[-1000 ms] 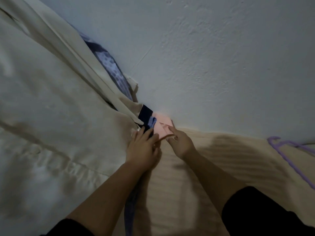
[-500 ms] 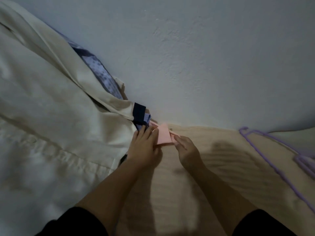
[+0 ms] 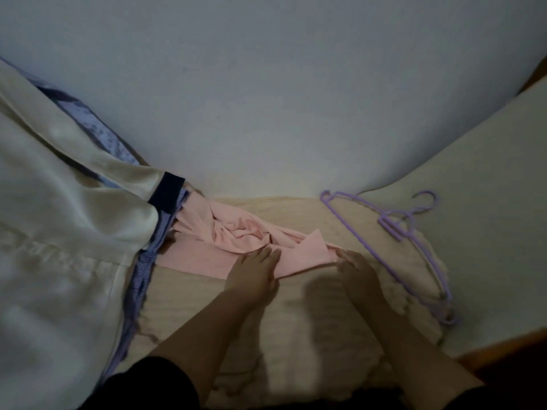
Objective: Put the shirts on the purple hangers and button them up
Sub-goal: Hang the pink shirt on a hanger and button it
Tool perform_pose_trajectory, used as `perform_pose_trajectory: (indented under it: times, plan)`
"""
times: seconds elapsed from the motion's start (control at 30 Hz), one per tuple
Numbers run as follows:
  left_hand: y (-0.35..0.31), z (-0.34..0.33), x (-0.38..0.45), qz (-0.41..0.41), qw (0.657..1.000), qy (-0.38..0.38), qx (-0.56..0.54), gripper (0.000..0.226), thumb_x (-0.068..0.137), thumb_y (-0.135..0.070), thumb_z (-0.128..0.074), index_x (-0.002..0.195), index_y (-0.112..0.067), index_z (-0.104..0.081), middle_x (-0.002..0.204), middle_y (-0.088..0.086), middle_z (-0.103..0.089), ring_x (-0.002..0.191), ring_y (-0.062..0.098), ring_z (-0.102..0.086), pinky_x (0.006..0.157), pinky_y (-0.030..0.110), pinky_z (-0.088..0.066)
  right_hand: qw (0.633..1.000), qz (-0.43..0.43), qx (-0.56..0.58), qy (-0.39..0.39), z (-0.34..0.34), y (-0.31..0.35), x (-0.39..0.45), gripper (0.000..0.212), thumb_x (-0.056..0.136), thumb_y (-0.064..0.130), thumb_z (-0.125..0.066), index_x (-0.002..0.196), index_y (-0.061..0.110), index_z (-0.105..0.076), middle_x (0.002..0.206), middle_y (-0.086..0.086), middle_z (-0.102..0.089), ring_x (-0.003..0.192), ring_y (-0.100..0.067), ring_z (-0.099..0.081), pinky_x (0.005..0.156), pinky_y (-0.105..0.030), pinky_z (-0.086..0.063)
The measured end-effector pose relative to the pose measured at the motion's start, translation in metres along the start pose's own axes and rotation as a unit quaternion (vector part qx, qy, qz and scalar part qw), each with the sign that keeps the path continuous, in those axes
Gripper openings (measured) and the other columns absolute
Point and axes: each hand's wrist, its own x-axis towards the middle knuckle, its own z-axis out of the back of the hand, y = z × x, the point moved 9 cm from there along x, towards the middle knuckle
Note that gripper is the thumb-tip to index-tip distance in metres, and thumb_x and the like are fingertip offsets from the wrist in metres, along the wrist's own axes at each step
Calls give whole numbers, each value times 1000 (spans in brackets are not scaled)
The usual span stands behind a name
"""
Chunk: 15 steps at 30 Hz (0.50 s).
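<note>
One pink shirt point(image 3: 236, 235) lies crumpled on the cream bedding point(image 3: 296, 321) in front of you, bunched in folds at its middle with a flat collar-like flap sticking out toward your right hand point(image 3: 359, 273). Your left hand point(image 3: 254, 275) rests on the shirt's near edge with fingers fairly straight, and your right hand touches the flap's end; whether either pinches the cloth, I cannot tell. Half a second ago only a small pink corner showed between your fingers, close to the wall; now far more of the shirt is spread out. Two purple hangers point(image 3: 396, 229) lie just beyond your right hand, apart from the shirt. One striped blue garment point(image 3: 148, 261) sits beside your left hand.
</note>
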Motion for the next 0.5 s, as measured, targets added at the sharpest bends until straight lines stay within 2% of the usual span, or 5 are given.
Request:
perform_pose_trajectory:
  times: [0.1,0.23,0.3,0.37,0.5]
  plan:
    - [-14,-17,-2,-6,1000,20,-2,63,92,-35,-47,149,-24,-24,158,3,-24,142,21,-25,109,34,-28,999,-13,-35,27,5,-18,-7,37,95,24,-43,124,6,-58,126,-16,-56,118,-26,-50,87,-20,-32]
    - [-9,-24,-6,-1,1000,22,-15,67,90,-31,-50,151,-23,-23,160,4,-14,144,22,-20,109,34,-31,990,16,-110,83,-15,-19,-6,78,70,48,-26,132,9,-52,132,-17,-50,124,-30,-45,99,-31,-34]
    - [1,-23,-8,-5,1000,6,-12,70,86,-32,-53,150,-23,-26,160,4,-16,141,23,-25,107,34,-34,974,46,-216,47,-16,-10,-6,71,71,42,-39,137,16,-46,141,-14,-40,130,-30,-37,105,-39,-33]
    - [14,-21,-10,-9,1000,-13,-8,73,84,-36,-56,149,-24,-27,157,3,-22,136,24,-33,103,34,-39,950,146,-275,-28,-18,15,-8,59,67,24,-53,126,20,-55,135,-13,-48,124,-31,-42,94,-48,-43]
    - [31,-25,-8,-27,999,-8,-28,76,85,-44,-57,151,-26,-25,154,2,-28,136,22,-33,102,33,-39,907,271,-317,48,-57,31,-4,59,60,25,-55,119,29,-58,133,-1,-55,125,-22,-39,86,-43,-44]
